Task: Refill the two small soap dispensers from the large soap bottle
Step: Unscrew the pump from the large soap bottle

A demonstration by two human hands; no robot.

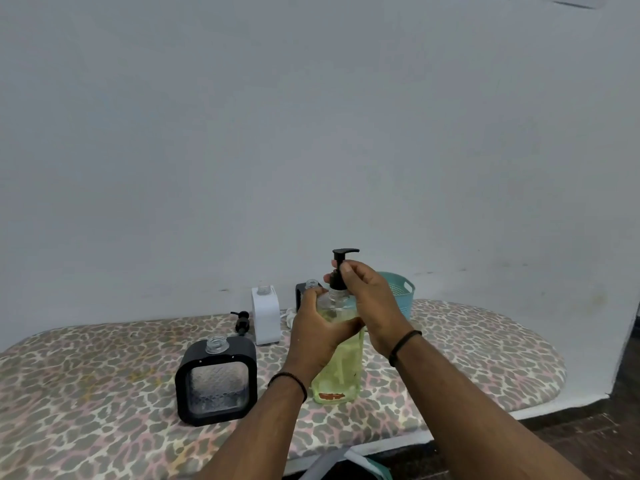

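Left hand [313,327] wraps the tall clear bottle of yellow-green soap [337,368]; right hand [369,299] pinches its black pump collar [337,280]. Hold firm, unscrew level. Black-framed dispenser [216,382] waits open at nine o'clock.

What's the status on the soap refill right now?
Left hand grips large soap bottle; right hand pinches its pump. Black dispenser uncapped, nothing in the way.

hands [346,317] on lg soap bottle [337,368], pump [341,268]
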